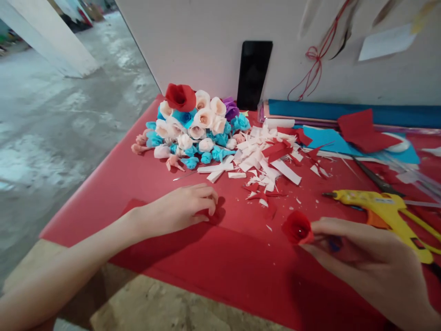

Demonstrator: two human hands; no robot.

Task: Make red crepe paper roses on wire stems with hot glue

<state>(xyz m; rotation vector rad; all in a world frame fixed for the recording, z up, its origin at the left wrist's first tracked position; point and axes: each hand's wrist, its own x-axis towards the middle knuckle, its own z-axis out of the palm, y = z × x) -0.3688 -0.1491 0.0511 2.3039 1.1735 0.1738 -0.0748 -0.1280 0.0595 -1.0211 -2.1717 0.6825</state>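
My right hand [372, 257] pinches a small red paper flower [296, 227] at its base, its open cup tilted toward me above the red tabletop. My left hand [184, 204] is low over the table with its fingers curled and closed. Right by those fingertips is a small dark red patch, a paper petal or shadow; whatever they grip is hidden. A sheet of red paper [132, 205] lies partly beneath the left wrist. Beyond both hands is a heap of paper flowers in white, blue, pink and purple, topped by a large red flower [180, 97].
White and red paper scraps [265, 156] litter the table's middle. A yellow glue gun [375, 207] lies beside my right hand, near dark scissors [377, 177]. A black phone [254, 76] leans against the white board [200, 41]. Blue paper [330, 140] lies at the back right.
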